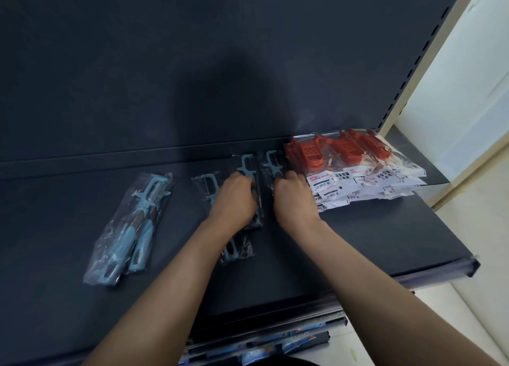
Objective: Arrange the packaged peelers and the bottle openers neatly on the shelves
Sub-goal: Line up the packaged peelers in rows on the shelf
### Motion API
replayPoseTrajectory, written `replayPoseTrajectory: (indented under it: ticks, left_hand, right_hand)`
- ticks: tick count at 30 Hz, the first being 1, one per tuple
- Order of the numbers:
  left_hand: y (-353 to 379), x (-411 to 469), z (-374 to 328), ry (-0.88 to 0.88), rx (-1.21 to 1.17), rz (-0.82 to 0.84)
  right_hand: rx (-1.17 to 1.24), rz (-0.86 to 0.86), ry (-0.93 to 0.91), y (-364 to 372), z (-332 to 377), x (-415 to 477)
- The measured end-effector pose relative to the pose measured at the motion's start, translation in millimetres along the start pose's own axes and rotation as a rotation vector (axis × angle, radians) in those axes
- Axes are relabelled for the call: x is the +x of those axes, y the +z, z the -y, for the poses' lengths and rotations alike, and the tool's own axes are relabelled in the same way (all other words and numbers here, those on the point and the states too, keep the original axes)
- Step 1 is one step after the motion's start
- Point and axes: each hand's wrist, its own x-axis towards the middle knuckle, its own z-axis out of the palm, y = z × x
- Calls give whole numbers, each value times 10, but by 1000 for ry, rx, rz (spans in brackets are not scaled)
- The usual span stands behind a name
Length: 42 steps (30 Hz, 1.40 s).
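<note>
Several light-blue bottle openers in clear bags lie on the dark shelf (358, 241). One loose bundle of openers (129, 228) sits at the left. Three more packs stand in a row at the centre, their heads toward the back panel. My left hand (234, 200) grips the middle opener pack (248, 164), fingers curled over its edge. My right hand (292, 200) grips the neighbouring opener pack (272, 164), right beside the peelers. A pile of red packaged peelers (355, 167) with white labels lies at the back right of the shelf.
The shelf's dark back panel (192, 76) rises behind the goods. A slotted upright (429, 49) and a pale wall close the right side. The shelf's front lip (413, 276) runs below my arms, with blue packets on a lower shelf (261, 352).
</note>
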Motion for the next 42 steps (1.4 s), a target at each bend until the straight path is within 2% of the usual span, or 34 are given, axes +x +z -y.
replayPoseTrajectory:
  ticks: [5,17,35,42]
  left_hand:
    - [47,20,-86,44,-60,56]
    - [108,-35,-126,142,-96,51]
    - [123,27,-35,158,-136,95]
    - [-54,-72,0,137,-110,-40]
  right_hand:
    - [8,26,-10,-36,-29,-21]
    - [10,37,35,13,-51,-17]
    - [4,-14,8,24,-63,-22]
    - [31,-113,-106,61,48,-43]
